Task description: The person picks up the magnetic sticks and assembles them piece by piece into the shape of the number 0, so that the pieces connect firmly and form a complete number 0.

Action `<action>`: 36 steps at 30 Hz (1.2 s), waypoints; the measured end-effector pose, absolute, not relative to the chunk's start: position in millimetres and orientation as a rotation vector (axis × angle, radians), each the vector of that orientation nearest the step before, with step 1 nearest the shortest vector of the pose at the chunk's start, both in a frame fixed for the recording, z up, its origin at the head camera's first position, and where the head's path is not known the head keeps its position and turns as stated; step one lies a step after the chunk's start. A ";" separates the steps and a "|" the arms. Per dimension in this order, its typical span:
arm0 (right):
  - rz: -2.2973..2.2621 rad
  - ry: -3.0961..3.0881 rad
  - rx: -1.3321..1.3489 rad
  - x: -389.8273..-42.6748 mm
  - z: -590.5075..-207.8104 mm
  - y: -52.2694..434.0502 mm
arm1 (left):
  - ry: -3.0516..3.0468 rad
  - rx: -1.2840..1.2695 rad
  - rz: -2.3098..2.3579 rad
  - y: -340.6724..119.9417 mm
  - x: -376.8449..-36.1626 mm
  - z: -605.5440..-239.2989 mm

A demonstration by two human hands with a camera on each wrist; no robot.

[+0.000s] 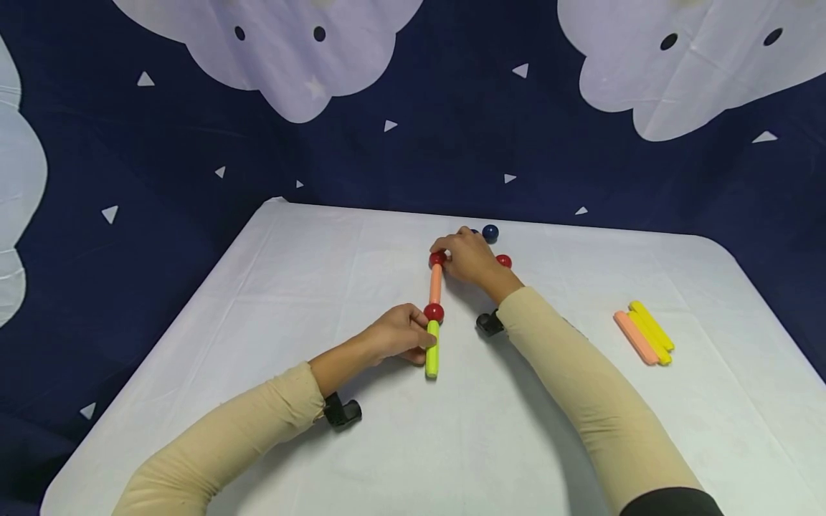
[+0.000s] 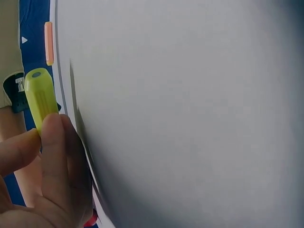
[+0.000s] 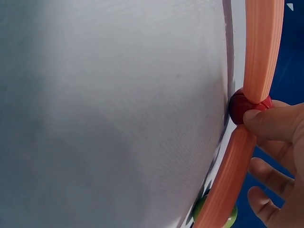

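Stick-and-ball chain [image 1: 435, 295] lay on the white table [image 1: 477, 444], running away from me through the near red ball [image 1: 434, 313], which I took as my landmark. Just to the left of it was my left hand [image 1: 396, 334], whose thumb and fingers pinched the yellow-green stick [image 1: 432, 355]. This stick pointed from the near red ball toward me and met it, but whether it was fully pushed in, I could not tell; its other end carried nothing.

Beyond the near red ball, an orange stick [image 1: 435, 284] led to the far red ball [image 1: 437, 261]. Beyond the landmark and to its right, my right hand [image 1: 472, 259] gripped the far red ball between thumb and fingers. From the right wrist, a second orange stick [image 3: 228, 178] also met this ball, with a green ball [image 3: 231, 220] partly behind the stick; whether those two were joined was not clear.

Farther right beyond the landmark were two dark blue balls [image 1: 490, 233] and another red ball [image 1: 504, 261], partly covered. Well to its right, one loose orange stick [image 1: 635, 337] and two yellow sticks [image 1: 653, 326] lay together.

In my judgement, the joining was partly done; these three sticks, and probably the farther balls, remained unused.
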State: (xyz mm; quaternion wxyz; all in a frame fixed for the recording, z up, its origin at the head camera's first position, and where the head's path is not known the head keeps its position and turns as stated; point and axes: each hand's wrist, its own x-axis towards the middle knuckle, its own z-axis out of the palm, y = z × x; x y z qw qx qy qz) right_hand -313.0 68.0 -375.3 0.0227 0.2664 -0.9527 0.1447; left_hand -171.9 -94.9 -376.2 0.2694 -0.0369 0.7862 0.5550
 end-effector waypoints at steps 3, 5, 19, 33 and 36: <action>0.426 -2.932 0.850 -312.9 -374.7 69.2 | 2.116 -0.098 1.486 -96.7 -172.6 -374.8; 0.403 -2.914 0.870 -311.9 -372.7 70.6 | 2.123 -0.097 1.471 -97.9 -173.1 -373.5; 0.550 -2.934 0.743 -314.7 -346.6 141.2 | 2.720 0.553 0.923 -133.2 -198.9 -358.3; 0.585 -3.095 0.566 -324.4 -364.3 145.1 | 2.596 0.854 0.785 -129.3 -221.7 -366.0; 0.556 -3.098 0.516 -323.0 -367.8 138.6 | 2.579 0.864 0.776 -123.6 -221.4 -366.4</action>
